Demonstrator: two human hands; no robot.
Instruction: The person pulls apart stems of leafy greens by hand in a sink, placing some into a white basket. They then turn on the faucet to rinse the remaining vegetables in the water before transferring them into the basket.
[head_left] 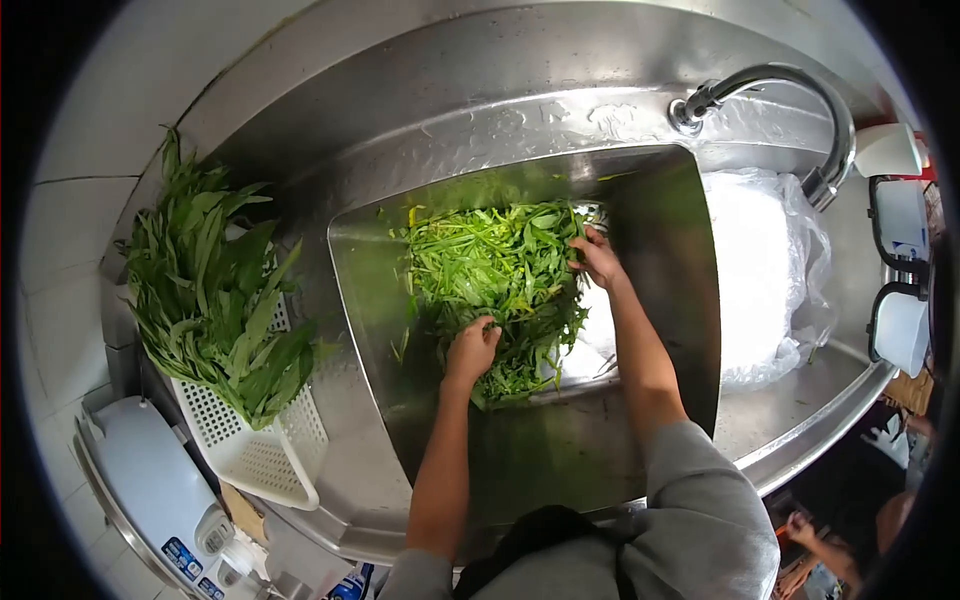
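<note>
A pile of cut green leafy stalks (495, 285) lies in a metal bowl (590, 375) inside the steel sink (680, 230). My left hand (472, 350) is closed on a bunch of the greens at the pile's near side. My right hand (597, 256) grips greens at the pile's far right edge, fingers curled into the leaves. Both forearms reach down into the basin from the near edge.
A white perforated basket (255, 450) heaped with long uncut greens (215, 300) sits on the drainboard at left. A curved tap (800, 95) arches over a clear plastic bag (775, 270) on the right. White containers (900, 330) stand at far right. Another person's hand (805, 530) shows low right.
</note>
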